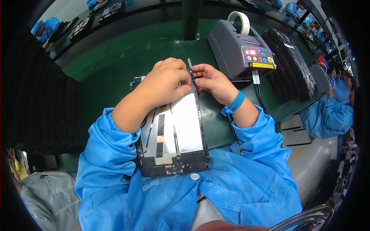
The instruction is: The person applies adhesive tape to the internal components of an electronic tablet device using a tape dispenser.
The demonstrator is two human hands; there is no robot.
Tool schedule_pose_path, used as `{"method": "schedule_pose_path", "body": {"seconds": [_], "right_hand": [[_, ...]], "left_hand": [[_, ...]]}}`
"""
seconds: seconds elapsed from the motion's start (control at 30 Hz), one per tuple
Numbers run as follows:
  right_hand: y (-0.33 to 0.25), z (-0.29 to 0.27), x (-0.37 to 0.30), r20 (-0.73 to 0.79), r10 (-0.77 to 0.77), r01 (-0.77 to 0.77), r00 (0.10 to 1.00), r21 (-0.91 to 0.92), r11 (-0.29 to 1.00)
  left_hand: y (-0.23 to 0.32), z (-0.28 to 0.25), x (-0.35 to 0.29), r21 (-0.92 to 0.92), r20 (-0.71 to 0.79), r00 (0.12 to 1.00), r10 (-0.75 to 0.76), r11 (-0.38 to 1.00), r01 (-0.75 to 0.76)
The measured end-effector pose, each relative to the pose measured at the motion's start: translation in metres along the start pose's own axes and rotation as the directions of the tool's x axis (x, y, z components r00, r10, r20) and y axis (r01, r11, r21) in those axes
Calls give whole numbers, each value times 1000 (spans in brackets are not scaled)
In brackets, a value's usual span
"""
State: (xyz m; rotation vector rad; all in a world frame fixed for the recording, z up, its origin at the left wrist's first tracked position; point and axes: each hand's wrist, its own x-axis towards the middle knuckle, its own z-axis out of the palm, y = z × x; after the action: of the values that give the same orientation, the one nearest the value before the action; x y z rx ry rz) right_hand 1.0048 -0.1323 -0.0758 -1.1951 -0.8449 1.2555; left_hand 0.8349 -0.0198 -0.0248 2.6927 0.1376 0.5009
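Observation:
An opened tablet (189, 127) lies in front of me, its near end close to my body. Its inside shows silver plates, dark flat cables and a black frame. Across its upper part rests my left hand (168, 79), fingers curled down and closed at the right-hand rim; what they pinch is hidden. My right hand (214, 82) is at the outside of that rim, fingers bent and closed against a narrow greyish tape strip (189, 63). The strip stands up from the tablet's upper right edge, between both hands' fingertips. A blue wristband (235, 102) circles my right wrist.
A grey tape dispenser (231, 50) with a pale tape roll (244, 24) stands at the back right, a tape end sticking out its front. Dark stacked trays (289, 65) are beyond it; a tall black stack (42, 96) rises at left. Co-workers in blue sit around.

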Motion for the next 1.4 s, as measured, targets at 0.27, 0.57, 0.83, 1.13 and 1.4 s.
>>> {"method": "schedule_pose_path", "body": {"seconds": [0.27, 0.57, 0.83, 1.13, 1.4], "right_hand": [[2, -1, 1, 11, 6, -6, 1000, -11, 1000], [7, -2, 3, 1, -29, 29, 1000, -36, 999], [4, -1, 3, 1, -17, 17, 1000, -44, 999], [4, 0, 0, 12, -6, 6, 1000, -37, 999], [3, 8, 3, -77, -6, 7, 997, 10, 1000]], "left_hand": [[1, 0, 11, -16, 24, 987, -156, 988, 156], [-5, 2, 6, -35, -15, 990, -140, 990, 140], [4, -3, -2, 116, 27, 999, 27, 993, -30], [-3, -1, -3, -5, 70, 997, -29, 1000, 30], [10, 0, 4, -19, 4, 951, -310, 950, 310]]}}
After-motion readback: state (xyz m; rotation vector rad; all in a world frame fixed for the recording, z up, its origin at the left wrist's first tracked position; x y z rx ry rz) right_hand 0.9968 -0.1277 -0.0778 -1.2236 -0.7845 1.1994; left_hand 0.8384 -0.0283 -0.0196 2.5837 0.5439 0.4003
